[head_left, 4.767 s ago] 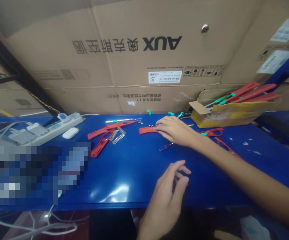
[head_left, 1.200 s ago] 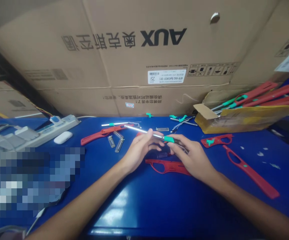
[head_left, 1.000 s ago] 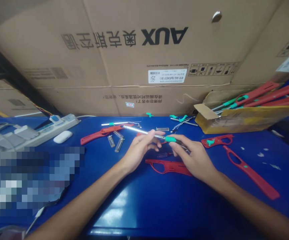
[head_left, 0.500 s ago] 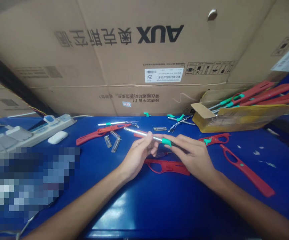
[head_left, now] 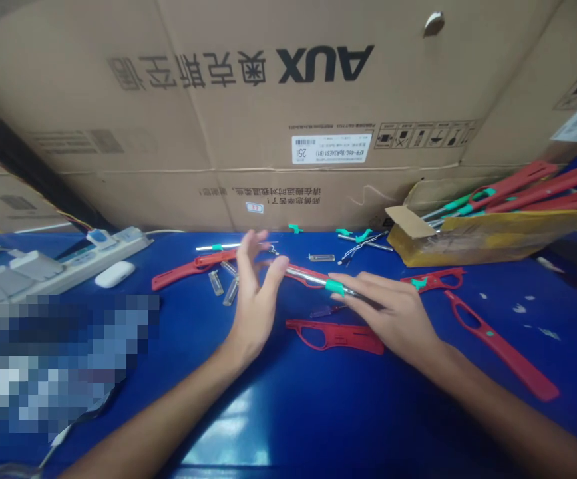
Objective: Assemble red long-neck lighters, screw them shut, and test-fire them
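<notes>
My right hand pinches a silver metal tube with a green piece around it, above the blue table. My left hand is at the tube's far left end, fingers spread and raised, thumb close to the tip. Below the tube lies a red handle shell. Another red part shows just behind the tube. A small purple-handled screwdriver lies between the tube and the shell.
Red shells, clear small cases and another tube lie left. A carton of red-handled pieces stands back right, near a long red shell. A power strip is at left; a large cardboard box stands behind.
My left hand has let go of the tube, moved left and spread its fingers. My right hand still holds the tube, which has shifted slightly. The view has moved a little.
</notes>
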Available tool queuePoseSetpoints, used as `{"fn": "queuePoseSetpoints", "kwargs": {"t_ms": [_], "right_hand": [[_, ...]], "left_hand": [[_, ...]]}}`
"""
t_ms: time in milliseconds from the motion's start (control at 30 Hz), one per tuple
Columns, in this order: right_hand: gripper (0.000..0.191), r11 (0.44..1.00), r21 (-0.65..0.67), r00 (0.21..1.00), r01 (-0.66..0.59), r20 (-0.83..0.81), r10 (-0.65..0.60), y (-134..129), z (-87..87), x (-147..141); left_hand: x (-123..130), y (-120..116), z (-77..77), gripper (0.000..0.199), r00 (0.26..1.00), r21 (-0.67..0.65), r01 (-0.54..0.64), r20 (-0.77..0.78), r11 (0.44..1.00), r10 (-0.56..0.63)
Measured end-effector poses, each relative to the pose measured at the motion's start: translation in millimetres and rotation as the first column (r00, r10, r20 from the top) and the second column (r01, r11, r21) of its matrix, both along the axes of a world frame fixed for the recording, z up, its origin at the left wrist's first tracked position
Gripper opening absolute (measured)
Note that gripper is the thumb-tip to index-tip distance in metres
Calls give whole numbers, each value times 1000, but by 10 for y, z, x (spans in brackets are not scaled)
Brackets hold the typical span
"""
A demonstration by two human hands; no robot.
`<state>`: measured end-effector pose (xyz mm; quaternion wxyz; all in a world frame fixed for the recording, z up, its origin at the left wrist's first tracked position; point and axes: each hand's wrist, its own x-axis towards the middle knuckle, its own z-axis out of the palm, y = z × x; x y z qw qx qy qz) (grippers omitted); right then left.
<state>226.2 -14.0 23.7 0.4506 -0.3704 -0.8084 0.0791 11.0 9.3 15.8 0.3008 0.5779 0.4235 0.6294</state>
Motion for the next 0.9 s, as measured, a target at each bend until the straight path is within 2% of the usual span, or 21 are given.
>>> {"fn": "queuePoseSetpoints", "kwargs": {"t_ms": [33, 67, 133, 167, 233, 333, 433, 567, 633, 700, 800, 900], "right_hand": [[33, 1000, -11, 1000, -14, 9, 14, 3, 0, 5], [32, 999, -19, 999, -30, 13, 30, 6, -5, 6], [29, 998, -27, 998, -54, 12, 55, 10, -22, 5], [27, 997, -34, 998, -63, 11, 64, 11, -32, 4], [23, 994, -75, 997, -78, 7, 78, 11, -44, 4], [23, 972, -219, 996, -86, -54, 76, 7, -28, 20], [30, 942, -317, 986, -110, -151, 64, 2, 19, 51], [16, 947, -304, 971, -101, -237, 28, 6, 84, 87], [14, 958, -276, 973, -81, -232, 16, 12, 104, 96], [13, 966, -250, 979, -71, -202, 20, 16, 113, 101], [13, 973, -221, 989, -68, -146, 36, 17, 115, 103], [14, 975, -214, 993, -61, -110, 38, 14, 115, 104]], "left_hand": [[-46, 13, 17, 59, 981, 133, -30, -185, 991, 54], [-84, 19, 33, 56, 922, 232, 21, -380, 972, 71], [-128, 17, 49, 51, 746, 294, 221, -665, 930, 33], [-137, 14, 46, 47, 670, 278, 313, -742, 908, -4], [-141, 13, 24, 39, 605, 255, 421, -794, 870, -61], [-153, 32, -2, 31, 617, 278, 449, -784, 849, -69], [-176, 50, 32, 30, 625, 240, 444, -773, 863, -106], [-178, 24, 98, 25, 637, 93, 453, -729, 886, -250], [-173, 0, 104, 25, 646, 45, 440, -710, 897, -281], [-174, -15, 95, 27, 652, 26, 419, -704, 908, -281], [-177, -14, 82, 36, 653, 73, 390, -725, 918, -219], [-164, 0, 96, 30, 638, 156, 402, -754, 902, -155]]}}
